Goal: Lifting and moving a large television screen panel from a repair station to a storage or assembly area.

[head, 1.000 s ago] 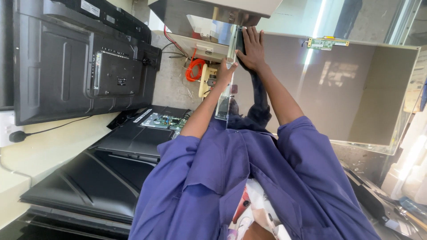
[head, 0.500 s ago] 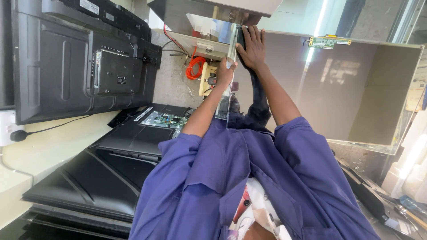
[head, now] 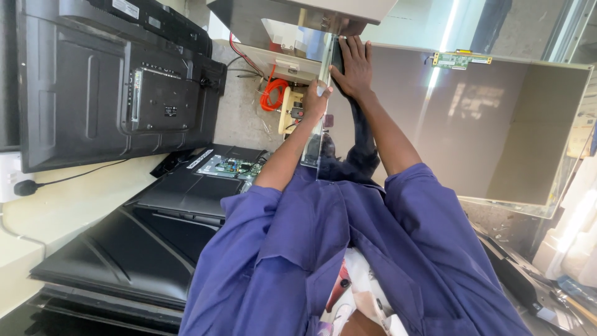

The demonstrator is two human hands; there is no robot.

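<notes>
A thin clear sheet [head: 313,146] stands edge-on in front of me, running down from under a grey shelf. My left hand [head: 316,99] grips its edge about halfway up, fingers curled round it. My right hand [head: 354,65] lies flat with fingers spread against the sheet's right face near its top. Behind it leans a large grey display panel [head: 497,124] with a small green circuit strip [head: 463,59] on its upper edge. A dark cloth [head: 360,152] hangs below my right forearm. My blue sleeves fill the lower view.
A black television back [head: 124,93] stands at left, with a plugged cable [head: 25,186] below it. Black rear covers [head: 124,249] lie stacked beneath, one bearing a green circuit board [head: 230,167]. An orange cable coil [head: 273,93] hangs on the wall. Tools lie at lower right [head: 559,298].
Both hands stay on the clear sheet at nearly the same places. The view has shifted only slightly.
</notes>
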